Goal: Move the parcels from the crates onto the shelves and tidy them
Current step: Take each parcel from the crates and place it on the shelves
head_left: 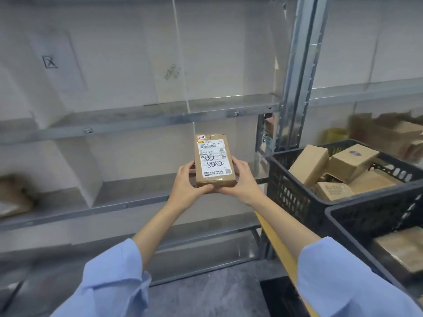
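parcel (215, 161) held upright before the shelves (142, 117), left grip (186, 183) and right grip (241, 183) clasping its sides.

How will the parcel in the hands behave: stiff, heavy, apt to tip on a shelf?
The parcel looks stiff: its cardboard edges are straight in the grip of the left hand and right hand. Probably light: small, and held up by its near end only. Stood on end it might tip, being tall and narrow.

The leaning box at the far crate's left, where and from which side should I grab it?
Grip the leaning box across its width near the raised end, from above: that end stands free, while other parcels crowd its base inside the crate.
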{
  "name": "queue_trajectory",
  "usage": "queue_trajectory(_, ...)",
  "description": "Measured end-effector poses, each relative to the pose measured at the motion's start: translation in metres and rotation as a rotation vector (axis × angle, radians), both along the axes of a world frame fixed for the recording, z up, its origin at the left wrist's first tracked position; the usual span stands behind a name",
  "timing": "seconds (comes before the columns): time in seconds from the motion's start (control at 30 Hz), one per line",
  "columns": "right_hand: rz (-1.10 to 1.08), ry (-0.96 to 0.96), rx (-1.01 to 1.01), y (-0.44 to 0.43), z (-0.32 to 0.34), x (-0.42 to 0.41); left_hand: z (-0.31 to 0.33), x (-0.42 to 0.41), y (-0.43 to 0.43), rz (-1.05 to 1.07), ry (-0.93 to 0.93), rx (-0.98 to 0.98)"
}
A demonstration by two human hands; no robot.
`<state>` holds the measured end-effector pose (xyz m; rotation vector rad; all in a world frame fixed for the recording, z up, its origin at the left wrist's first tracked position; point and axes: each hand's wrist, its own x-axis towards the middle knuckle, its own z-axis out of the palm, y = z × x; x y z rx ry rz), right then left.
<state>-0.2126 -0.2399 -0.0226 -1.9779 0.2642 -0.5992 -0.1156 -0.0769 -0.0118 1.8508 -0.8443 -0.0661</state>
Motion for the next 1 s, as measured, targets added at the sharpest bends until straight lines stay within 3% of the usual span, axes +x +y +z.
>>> queue_trajectory(0.5, 0.299, 0.015, 0.091, 0.078, -0.007, 0.096, -0.013, 0.054, 0.102, 0.174, 0.106, -0.104)
queue_trajectory(0.7, 0.259, 0.012, 0.076, 0.110, -0.004, 0.131, -0.008, 0.082, 0.129, 0.242, 0.046, -0.046)
queue_trajectory(1.0, 0.152, -0.105, 0.068, 0.101, 0.020, 0.169, 0.010, 0.139, 0.114, 0.123, -0.054, -0.053)
